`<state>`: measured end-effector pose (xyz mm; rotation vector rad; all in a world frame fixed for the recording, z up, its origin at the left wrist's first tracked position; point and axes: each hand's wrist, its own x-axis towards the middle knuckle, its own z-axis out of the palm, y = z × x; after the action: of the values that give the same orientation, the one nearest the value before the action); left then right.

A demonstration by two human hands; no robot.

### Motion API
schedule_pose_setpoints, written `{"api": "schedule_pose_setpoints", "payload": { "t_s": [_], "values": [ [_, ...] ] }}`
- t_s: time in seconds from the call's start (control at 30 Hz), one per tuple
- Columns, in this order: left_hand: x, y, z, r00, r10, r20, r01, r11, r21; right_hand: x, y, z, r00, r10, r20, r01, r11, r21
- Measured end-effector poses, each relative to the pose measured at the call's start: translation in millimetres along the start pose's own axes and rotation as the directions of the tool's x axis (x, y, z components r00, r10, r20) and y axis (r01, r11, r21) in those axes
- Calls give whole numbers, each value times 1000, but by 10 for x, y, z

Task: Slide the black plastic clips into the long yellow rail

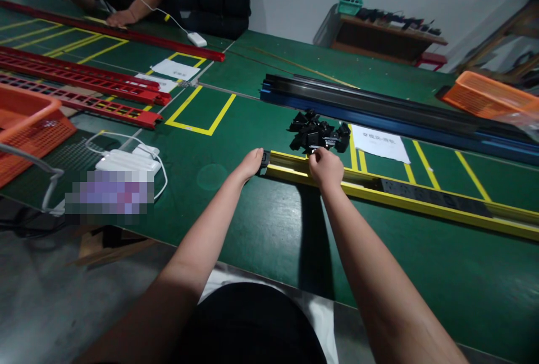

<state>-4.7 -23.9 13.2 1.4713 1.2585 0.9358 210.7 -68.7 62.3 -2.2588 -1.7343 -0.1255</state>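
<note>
A long yellow rail (290, 172), shaped like a channel, lies across the table in front of me. At its left end my left hand (251, 165) is closed on a small black block (265, 158) at the rail's mouth. My right hand (327, 168) has its fingers curled together over the rail, a short way right of the left hand; what they pinch is hidden. Just beyond the right hand is a pile of black plastic pieces (314, 128). Farther right, a row of black modules (421, 192) sits inside the rail.
Dark blue and black rails (379, 107) lie behind the pile, near a paper label (381, 142). Red rails (80, 80), an orange basket (29, 128) and a white power strip (126, 164) are at left. Another orange basket (488, 94) stands right. A co-worker's hand (121, 18) rests across the table.
</note>
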Motion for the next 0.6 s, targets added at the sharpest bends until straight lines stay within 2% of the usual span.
{"api": "schedule_pose_setpoints", "payload": {
  "t_s": [0.23, 0.47, 0.6],
  "values": [
    [9, 2, -37, 999, -5, 34, 6, 1000, -29, -8, -16, -25, 1000, 6, 17, -6, 1000, 7],
    [-12, -35, 89, 992, -56, -112, 54, 998, -19, -1, -2, 3, 1000, -1, 8, 0, 1000, 5],
    [-84, -30, 118, 995, -12, -98, 6, 998, -64, -6, 10, 12, 1000, -5, -10, 5, 1000, 24]
  ]
}}
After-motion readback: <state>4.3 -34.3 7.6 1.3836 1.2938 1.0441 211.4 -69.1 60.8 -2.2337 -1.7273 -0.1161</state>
